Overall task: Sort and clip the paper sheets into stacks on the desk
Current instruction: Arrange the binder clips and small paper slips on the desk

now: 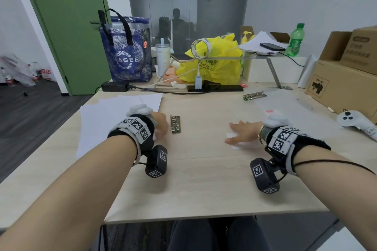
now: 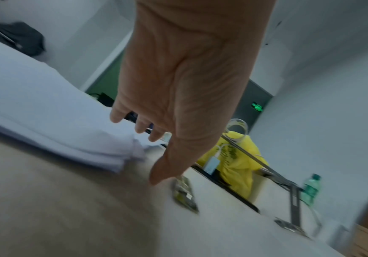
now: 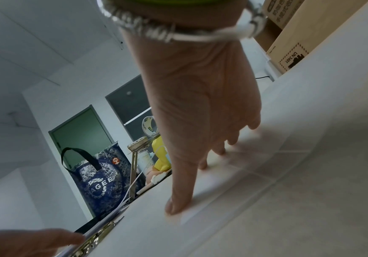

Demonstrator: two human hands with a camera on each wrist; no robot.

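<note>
The desk (image 1: 204,179) carries a loose pile of white paper sheets (image 1: 106,120) on its left part, the sheets fanned and overlapping, with their long edges running roughly from the near edge toward the back. Just right of the pile lies a metal clip (image 1: 175,124), flat on the wood, its long axis running near-to-far, almost parallel to the right edge of the pile. A second metal clip (image 1: 254,95) lies farther back on the right, its long axis running left-to-right with a slight tilt. The left hand (image 1: 160,123) sits at the right edge of the pile, fingers extended and relaxed, gripping nothing; in the left wrist view the thumb reaches toward the near clip, and whether it touches cannot be told owing to blur. The right hand (image 1: 243,131) lies palm down with straight, spread fingers pressing on a transparent plastic sleeve (image 1: 285,100) that covers the right part of the desk. Behind the work area stand a blue tote bag (image 1: 127,51), a yellow plastic bag (image 1: 216,61) and cardboard boxes (image 1: 346,71).
</note>
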